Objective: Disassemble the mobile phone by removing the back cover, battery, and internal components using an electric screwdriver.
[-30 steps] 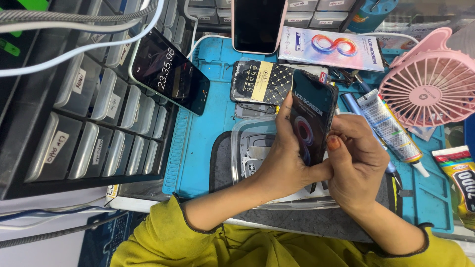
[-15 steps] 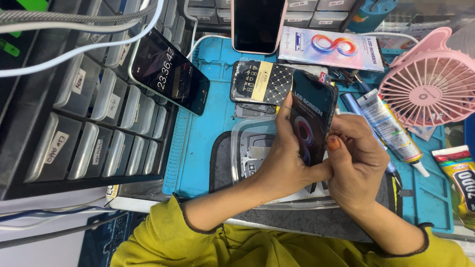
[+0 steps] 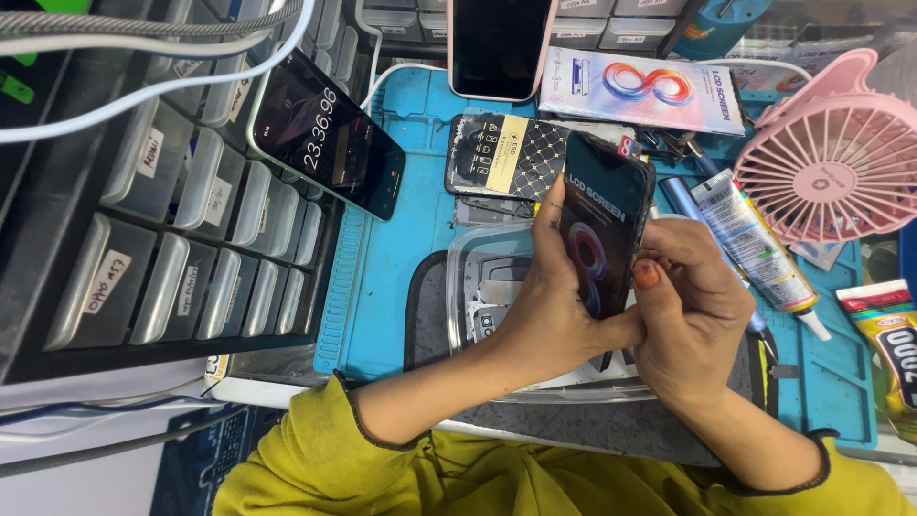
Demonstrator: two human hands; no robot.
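A black phone screen panel [image 3: 604,222] stands tilted upright above the blue work mat [image 3: 401,287]. My left hand [image 3: 544,320] grips it from the left side and below, thumb along its left edge. My right hand [image 3: 693,315] closes on its right edge and lower corner, an orange-painted thumbnail against the glass. Beneath the hands lies a clear plastic tray [image 3: 478,287] holding phone parts. Both sleeves are mustard yellow.
A phone showing a running timer [image 3: 325,134] leans on grey parts drawers [image 3: 181,239] at left. Another phone [image 3: 497,43] stands at the back beside a screen box [image 3: 645,91]. A black patterned panel [image 3: 506,158], glue tubes [image 3: 755,248], [image 3: 893,349] and a pink fan [image 3: 836,158] sit around.
Only the timer's digits have advanced. Both hands and the screen panel stay in the same place.
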